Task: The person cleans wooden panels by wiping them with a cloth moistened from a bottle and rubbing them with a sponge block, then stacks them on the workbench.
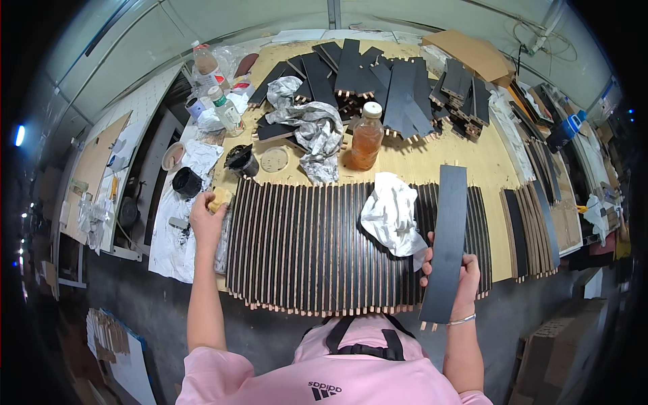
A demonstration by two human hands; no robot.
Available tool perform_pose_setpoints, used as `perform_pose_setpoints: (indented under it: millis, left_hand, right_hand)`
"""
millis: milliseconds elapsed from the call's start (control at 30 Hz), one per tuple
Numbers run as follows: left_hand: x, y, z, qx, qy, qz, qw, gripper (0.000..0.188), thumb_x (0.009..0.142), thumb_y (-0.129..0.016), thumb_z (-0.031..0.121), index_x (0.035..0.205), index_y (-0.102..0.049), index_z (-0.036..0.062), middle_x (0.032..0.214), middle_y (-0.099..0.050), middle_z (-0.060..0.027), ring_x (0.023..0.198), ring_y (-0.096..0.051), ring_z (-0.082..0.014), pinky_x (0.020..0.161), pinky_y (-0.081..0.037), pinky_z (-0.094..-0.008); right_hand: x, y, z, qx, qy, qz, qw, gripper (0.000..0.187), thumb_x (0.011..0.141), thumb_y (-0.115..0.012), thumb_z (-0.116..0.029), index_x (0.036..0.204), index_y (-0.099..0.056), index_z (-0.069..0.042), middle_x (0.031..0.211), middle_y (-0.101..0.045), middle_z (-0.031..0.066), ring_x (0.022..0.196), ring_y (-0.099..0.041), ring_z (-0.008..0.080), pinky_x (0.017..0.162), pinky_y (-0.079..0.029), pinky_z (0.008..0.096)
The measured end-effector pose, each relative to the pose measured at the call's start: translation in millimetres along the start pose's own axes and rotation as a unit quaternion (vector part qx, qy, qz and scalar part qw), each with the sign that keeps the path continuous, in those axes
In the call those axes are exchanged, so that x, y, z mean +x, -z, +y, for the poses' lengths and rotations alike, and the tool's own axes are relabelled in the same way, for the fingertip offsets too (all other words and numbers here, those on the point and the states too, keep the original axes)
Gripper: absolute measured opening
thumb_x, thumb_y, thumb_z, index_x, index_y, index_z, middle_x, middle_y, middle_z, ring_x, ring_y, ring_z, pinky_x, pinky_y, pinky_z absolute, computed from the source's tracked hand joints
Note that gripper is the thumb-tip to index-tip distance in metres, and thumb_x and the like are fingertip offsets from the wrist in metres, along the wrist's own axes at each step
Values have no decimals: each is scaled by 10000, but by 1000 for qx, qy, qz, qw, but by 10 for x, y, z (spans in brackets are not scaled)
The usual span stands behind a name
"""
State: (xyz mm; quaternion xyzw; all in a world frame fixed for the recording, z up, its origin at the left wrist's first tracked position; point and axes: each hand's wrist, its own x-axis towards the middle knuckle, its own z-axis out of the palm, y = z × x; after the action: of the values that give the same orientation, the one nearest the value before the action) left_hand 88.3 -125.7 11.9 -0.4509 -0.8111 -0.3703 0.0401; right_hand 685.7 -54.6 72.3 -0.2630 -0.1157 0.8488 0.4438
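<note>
My right hand (467, 280) grips a flat black wooden slat (448, 236) with small dowel pegs at its ends, held upright over the right part of the table. Part of that hand is hidden behind the slat. To the left, my left hand (205, 217) is closed on a yellow sponge (220, 199), beside a black cup (187, 182). Between my hands stands a long row of black slats (304, 246) on edge, packed side by side with pegs toward me. A crumpled white cloth (391, 214) lies on the row, close to my right hand.
Farther back lie a bottle of amber liquid (367, 138), crumpled grey-white paper (317, 131), a second black cup (241, 160) and a heap of black slats (398, 101). Clear bottles (206, 64) stand at the back left. More slats (533, 229) stand along the right edge.
</note>
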Motion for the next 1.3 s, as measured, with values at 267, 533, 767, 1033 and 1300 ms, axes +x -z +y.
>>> perform_pose_setpoints:
  millis: [267, 533, 767, 1033, 1300]
  left_hand:
    - [-375, -518, 1315, -124, -87, -80, 985, 415, 852, -847, 33, 1252, -735, 30, 1271, -732, -200, 1236, -683, -408, 1115, -525, -493]
    - [-1235, -1788, 3084, -78, -389, -276, 875, 756, 805, -944, 368, 1468, -681, 116, 1664, -499, -212, 1523, -464, -474, 1246, -396, -642]
    - [-1618, -1196, 3909, -336, -371, -251, 828, 388, 806, -876, 152, 1178, -786, 88, 1221, -754, -127, 1145, -727, -339, 996, -567, -494]
    - [-1362, -1875, 4332, -275, -372, -197, 864, 431, 814, -937, 285, 1165, -803, 73, 1124, -683, -103, 1101, -652, -323, 1021, -537, -461]
    - [-1565, -1159, 4700, -359, -304, -241, 849, 319, 854, -853, 145, 1135, -761, 26, 1165, -700, -151, 1179, -704, -370, 1068, -543, -507]
  right_hand:
    - [-109, 119, 66, -36, -26, -2, 999, 796, 1015, -301, -429, 1649, -453, 28, 1255, -690, 202, 978, -702, 319, 865, -650, 482]
    - [-526, 315, -27, -25, -54, -23, 998, 759, 1054, -290, -450, 1626, -513, -4, 1291, -694, 155, 1043, -711, 279, 905, -648, 486]
    - [-736, 713, -180, -12, 35, 66, 997, 730, 1200, -328, -568, 1635, -494, -6, 1335, -715, 168, 1086, -753, 289, 921, -669, 460]
    - [-1062, 784, -262, -231, -37, 76, 969, 628, 1231, -325, -490, 1395, -683, -1, 1132, -789, 132, 857, -767, 216, 764, -653, 363]
    - [-1098, 1051, -278, -143, -22, 99, 985, 706, 1210, -335, -593, 1373, -656, 15, 1115, -772, 195, 823, -769, 282, 729, -669, 410]
